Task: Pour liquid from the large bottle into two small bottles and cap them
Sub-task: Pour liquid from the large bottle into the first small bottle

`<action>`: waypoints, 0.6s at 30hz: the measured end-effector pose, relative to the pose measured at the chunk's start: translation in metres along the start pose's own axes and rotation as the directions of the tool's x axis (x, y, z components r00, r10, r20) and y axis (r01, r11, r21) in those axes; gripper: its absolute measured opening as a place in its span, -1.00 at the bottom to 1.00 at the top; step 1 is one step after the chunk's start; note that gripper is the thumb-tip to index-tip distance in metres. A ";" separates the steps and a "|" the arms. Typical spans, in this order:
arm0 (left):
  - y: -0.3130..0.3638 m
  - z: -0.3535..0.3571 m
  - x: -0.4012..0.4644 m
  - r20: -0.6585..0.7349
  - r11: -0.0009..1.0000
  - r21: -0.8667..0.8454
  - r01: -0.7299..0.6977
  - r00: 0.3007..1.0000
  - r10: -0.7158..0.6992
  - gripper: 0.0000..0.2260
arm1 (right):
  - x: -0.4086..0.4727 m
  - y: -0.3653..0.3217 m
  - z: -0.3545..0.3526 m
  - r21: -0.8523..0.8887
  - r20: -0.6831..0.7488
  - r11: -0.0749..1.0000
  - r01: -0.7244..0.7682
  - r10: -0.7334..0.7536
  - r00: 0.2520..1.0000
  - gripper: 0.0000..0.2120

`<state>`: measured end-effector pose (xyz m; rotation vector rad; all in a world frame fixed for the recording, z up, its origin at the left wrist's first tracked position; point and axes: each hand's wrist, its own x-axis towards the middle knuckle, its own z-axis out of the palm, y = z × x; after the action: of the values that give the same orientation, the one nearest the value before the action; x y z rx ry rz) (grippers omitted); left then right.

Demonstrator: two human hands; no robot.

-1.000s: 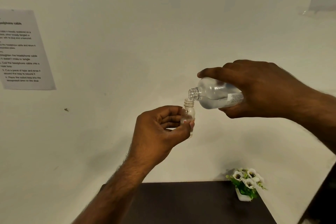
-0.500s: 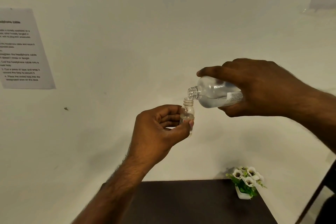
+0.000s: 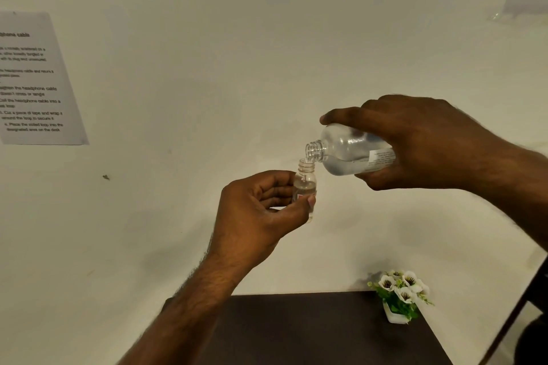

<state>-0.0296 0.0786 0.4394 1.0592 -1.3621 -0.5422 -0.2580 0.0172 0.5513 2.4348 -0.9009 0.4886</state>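
Head view. Large bottle (image 3: pixel 353 151): in right hand (image 3: pixel 424 145) grip, long axis near level, uncapped mouth left and slightly down, above small bottle (image 3: pixel 304 184). Small bottle: upright, uncapped, pinched by left hand (image 3: pixel 255 216), midair above dark counter (image 3: pixel 311 332).

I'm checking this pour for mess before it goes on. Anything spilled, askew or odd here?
Nothing stands out. The right hand tips the large bottle with its mouth right over the small bottle, which the left hand holds upright. No drips show on the table. Both are held in mid-air, not over the table.
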 end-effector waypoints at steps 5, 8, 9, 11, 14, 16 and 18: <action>0.000 0.001 0.000 0.002 1.000 0.006 -0.001 1.000 0.001 -0.75 | -0.001 0.000 -0.001 0.003 0.004 1.000 -0.013 0.013 1.000 -0.18; 0.000 0.001 0.000 -0.001 1.000 0.001 0.002 1.000 -0.002 -0.75 | -0.001 -0.001 -0.001 0.000 0.010 1.000 -0.019 0.019 1.000 -0.18; 0.000 0.001 0.000 0.000 1.000 0.002 0.003 1.000 -0.003 -0.75 | -0.001 -0.001 -0.002 0.000 0.012 1.000 -0.022 0.022 1.000 -0.18; -0.001 0.001 -0.001 0.002 1.000 0.008 0.005 1.000 -0.005 -0.74 | -0.001 -0.001 -0.002 0.003 0.013 1.000 -0.022 0.022 1.000 -0.18; -0.001 0.000 -0.001 -0.001 1.000 0.018 0.002 1.000 -0.002 -0.73 | -0.001 -0.002 0.000 0.009 0.013 1.000 -0.014 0.014 1.000 -0.18; 0.000 0.000 -0.001 -0.003 1.000 0.026 -0.001 1.000 0.001 -0.72 | -0.001 -0.001 0.000 0.008 0.008 1.000 -0.013 0.013 1.000 -0.18; 0.000 0.000 -0.001 -0.006 0.999 0.033 -0.003 1.000 0.003 -0.72 | -0.001 -0.001 0.000 0.009 0.005 1.000 -0.011 0.011 1.000 -0.18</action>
<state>-0.0297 0.0797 0.4389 1.0844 -1.3710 -0.5158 -0.2582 0.0179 0.5505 2.4410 -0.9167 0.4922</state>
